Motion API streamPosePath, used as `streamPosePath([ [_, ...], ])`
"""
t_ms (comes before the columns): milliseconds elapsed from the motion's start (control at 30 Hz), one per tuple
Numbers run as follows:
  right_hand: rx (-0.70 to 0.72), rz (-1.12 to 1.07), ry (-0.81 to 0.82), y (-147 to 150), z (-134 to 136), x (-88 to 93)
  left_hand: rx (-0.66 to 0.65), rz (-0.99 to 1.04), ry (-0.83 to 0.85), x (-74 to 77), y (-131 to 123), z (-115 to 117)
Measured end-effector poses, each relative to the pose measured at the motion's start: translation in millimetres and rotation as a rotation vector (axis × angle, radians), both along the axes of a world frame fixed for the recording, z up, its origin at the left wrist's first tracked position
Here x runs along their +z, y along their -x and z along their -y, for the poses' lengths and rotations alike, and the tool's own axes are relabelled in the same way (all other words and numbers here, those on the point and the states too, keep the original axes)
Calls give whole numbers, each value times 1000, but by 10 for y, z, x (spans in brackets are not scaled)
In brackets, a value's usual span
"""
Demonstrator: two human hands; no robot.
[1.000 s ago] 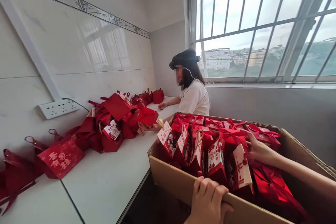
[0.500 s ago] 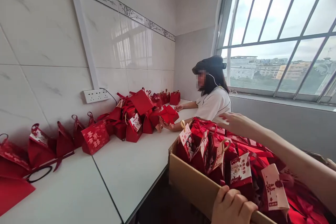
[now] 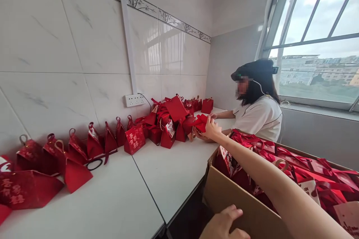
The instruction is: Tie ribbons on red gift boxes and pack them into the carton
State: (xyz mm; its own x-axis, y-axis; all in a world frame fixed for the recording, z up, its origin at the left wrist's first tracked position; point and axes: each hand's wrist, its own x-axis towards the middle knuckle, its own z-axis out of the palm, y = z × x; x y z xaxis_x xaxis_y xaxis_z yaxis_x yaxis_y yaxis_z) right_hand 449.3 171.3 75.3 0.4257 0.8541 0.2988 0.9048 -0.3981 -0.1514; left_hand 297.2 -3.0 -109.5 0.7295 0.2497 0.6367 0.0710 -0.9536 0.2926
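Daylight reaches me from the window (image 3: 316, 41) on the right, which leans, stretched, at the view's edge. Glare streaks the wall tiles (image 3: 171, 50), deep shadow fills below the table (image 3: 168, 173), and my left hand (image 3: 224, 226) looks perhaps slightly blurred.

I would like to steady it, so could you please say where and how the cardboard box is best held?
The cardboard box is probably best gripped by its near wall's upper edge, from the wearer's side with the left hand: that thin rim is exposed, while red gift boxes crowd the inside.
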Motion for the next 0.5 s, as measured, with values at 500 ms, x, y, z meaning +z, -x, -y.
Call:
streamPosePath([
  [500,767,60,-248,91,1071,780,295,788,640,1695,1021,-870],
])
